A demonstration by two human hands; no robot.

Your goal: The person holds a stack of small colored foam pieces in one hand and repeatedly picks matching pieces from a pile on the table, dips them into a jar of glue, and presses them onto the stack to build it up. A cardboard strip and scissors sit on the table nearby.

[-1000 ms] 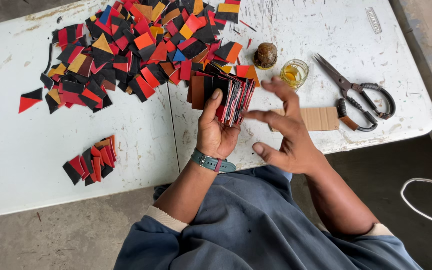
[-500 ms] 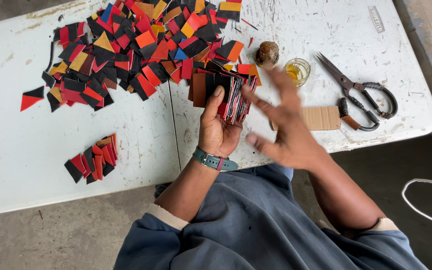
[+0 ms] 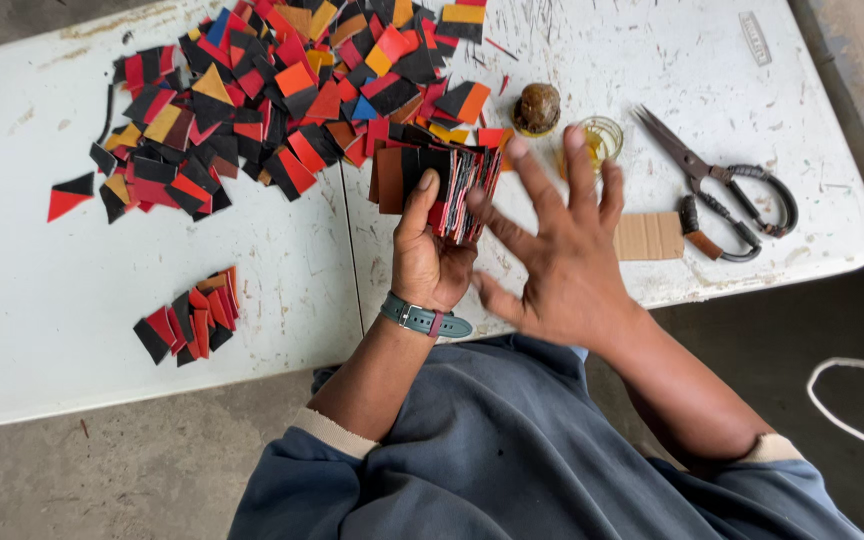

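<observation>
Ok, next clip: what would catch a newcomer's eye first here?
The big heap of red, black, orange and yellow scraps spread over the far side of the white table. In front of it, the left hand grips an upright stack of pieces, with the right hand spread open, blurred, beside it. To the right lie large scissors next to a small glass jar.

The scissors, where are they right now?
In the head view, the scissors lie on the right side of the white table, just right of the small glass jar and beside a cardboard piece.
</observation>
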